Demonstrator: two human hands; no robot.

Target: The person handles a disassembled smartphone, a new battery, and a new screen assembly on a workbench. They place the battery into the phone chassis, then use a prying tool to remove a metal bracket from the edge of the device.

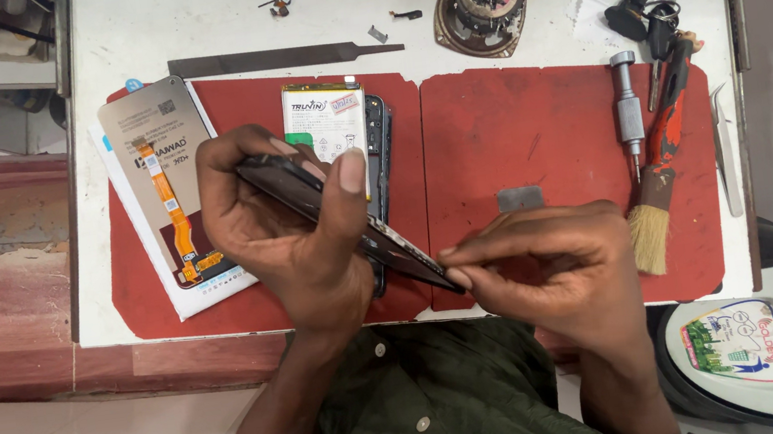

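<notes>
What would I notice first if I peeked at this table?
Two hands in the middle: the left hand grips a thin dark phone screen panel tilted on edge, while the right hand pinches its lower corner. Under them lie bright red mats, and a brush rests at the right.

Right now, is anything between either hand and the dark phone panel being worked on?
Nothing visible. The left hand already grips the dark phone panel tilted above the red mat, and the right hand pinches its lower corner. The opened phone with its battery lies behind, underneath.
</notes>
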